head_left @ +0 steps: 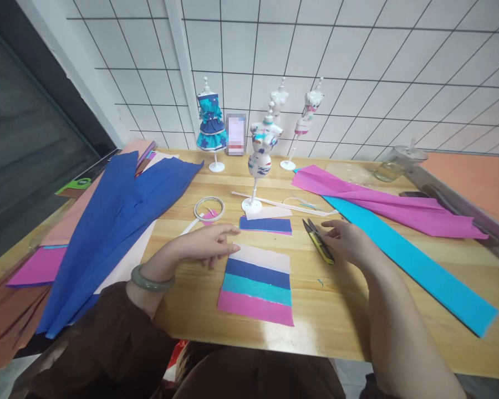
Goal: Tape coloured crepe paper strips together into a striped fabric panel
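Note:
My left hand hovers at the upper left corner of a layered panel of crepe paper, striped pale pink, navy, teal and magenta. Its fingers are stretched out with nothing in them. My right hand is beside a pair of thread snips with black blades and yellow handles, lying on the table. Its fingers are loosely bent and apart, apparently empty; whether they touch the snips is unclear. Above the panel lies a small stack of navy and pink strips. A roll of tape rests near my left hand.
A paint-marked mini dress form stands mid-table, with others behind and one in a blue dress. Large blue crepe paper covers the left. Magenta paper and a turquoise strip lie right. A glass jar stands behind.

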Motion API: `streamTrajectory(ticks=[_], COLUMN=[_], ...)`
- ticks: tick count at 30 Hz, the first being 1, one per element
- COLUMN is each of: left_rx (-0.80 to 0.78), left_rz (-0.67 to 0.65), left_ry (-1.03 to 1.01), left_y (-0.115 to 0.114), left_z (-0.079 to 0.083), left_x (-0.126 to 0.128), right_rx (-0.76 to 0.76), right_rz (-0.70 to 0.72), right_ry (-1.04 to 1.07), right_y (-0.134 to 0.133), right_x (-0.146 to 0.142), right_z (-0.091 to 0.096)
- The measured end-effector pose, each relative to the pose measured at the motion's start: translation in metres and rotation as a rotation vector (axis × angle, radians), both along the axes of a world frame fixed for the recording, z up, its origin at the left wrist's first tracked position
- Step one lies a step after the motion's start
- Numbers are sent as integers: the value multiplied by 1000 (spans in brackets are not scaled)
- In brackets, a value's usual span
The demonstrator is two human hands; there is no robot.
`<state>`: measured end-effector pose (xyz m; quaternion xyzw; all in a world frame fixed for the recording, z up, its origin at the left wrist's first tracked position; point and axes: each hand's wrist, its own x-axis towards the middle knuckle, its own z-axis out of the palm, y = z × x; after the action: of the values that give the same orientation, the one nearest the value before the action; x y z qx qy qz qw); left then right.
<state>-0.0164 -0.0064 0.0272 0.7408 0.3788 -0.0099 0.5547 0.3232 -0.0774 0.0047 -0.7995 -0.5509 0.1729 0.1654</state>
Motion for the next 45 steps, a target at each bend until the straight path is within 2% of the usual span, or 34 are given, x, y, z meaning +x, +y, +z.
streamTrajectory(ticks=[7,11,14,18,23,26,28,30,33,36,40,45], left_rx=[132,146,125,123,156,193,183,113,-22,-59,-107,-211], left_rz=[127,143,130,121,182,248,193,128,156,148,240,297], left_ry=[-86,-121,-136,-139,-277,-325,-288,-227,-166,-221,-262,-262], left_y=[5,4,1,-2,-6,-14,-20,-26,-29,-26,-21,-16], left_z=[-9,-13,-12,-12,-16,-17,-15,-12,-8,-8,-12,-12], left_x=[4,8,10,12,23,43,63,87,125,154,172,180], right_rx=[63,171,235,241,320,303,304,313,309,306,320,386], right_rz=[-39,8,20,27,68,99,124,138,155,180,224,162], right_ry=[11,97,315,668,893,961,974,970,973,984,976,1027], right_y=[0,0,-1,-4,-5,-6,-7,-8,-9,-9,-9,-9], right_x=[-2,-10,-14,-17,-21,-23,-23,-23,-23,-23,-20,-11], right_z=[6,14,18,22,25,26,27,29,30,30,30,30])
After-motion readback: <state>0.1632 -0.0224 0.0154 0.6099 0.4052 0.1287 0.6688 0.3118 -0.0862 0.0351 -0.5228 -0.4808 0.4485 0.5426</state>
